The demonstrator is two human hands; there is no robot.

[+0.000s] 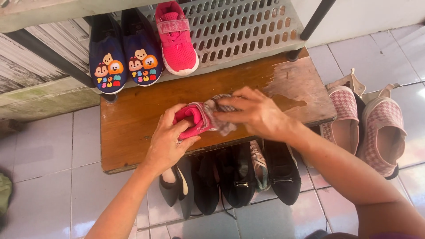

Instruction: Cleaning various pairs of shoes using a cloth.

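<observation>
1. The small pink shoe (191,119) sits over the wooden counter (133,119), just in front of the perforated shelf (239,31). It looks light and soft-sided, so hold it by the sole and heel.
2. Your left hand (166,141) is curled around the shoe from below.
3. Your right hand (256,113) pinches a checked cloth (220,116) against the shoe — limp, easily bunched.
4. On the shelf stand its pink mate (177,37) and two navy cartoon shoes (126,55); dark shoes (239,177) lie on the floor below the counter.

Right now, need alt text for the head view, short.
A person's left hand holds a small pink shoe over a wooden board while the right hand presses a checked cloth against it. Behind, a grey perforated shelf carries a matching pink shoe and two navy cartoon shoes.
</observation>
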